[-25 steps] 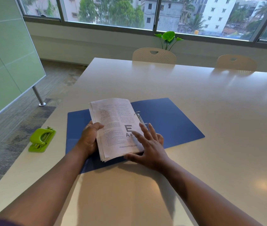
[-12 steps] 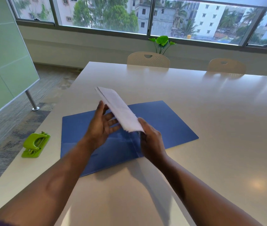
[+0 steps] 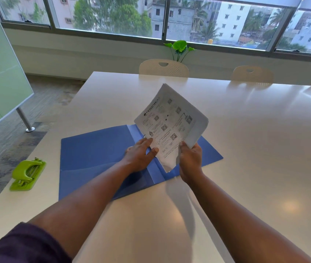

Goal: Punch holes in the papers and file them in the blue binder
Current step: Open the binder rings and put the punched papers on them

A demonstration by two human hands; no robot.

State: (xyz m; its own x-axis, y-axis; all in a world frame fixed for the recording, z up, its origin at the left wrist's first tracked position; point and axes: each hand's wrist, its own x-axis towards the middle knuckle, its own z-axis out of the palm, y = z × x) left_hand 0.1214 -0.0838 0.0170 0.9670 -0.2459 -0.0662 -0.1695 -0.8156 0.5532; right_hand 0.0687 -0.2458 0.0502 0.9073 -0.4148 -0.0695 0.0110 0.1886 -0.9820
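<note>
A stack of printed papers (image 3: 171, 122) stands tilted upright above the open blue binder (image 3: 97, 154), its printed face with QR codes turned toward me. My right hand (image 3: 189, 162) grips the stack's lower right corner. My left hand (image 3: 141, 154) touches the lower left edge with fingers spread over the binder's spine. The binder lies flat on the white table (image 3: 245, 149); its rings are mostly hidden behind my left hand. A green hole punch (image 3: 28, 174) sits at the table's left edge, apart from both hands.
Cream chairs (image 3: 163, 68) stand along the table's far side, under a window with a small green plant (image 3: 180, 48). A green glass board on a metal leg (image 3: 24, 120) stands on the floor to the left.
The papers were lifted off the binder, turned edge-on, and now stand upright with the other printed face toward me. My right hand moved from lying on them to gripping the bottom corner.
</note>
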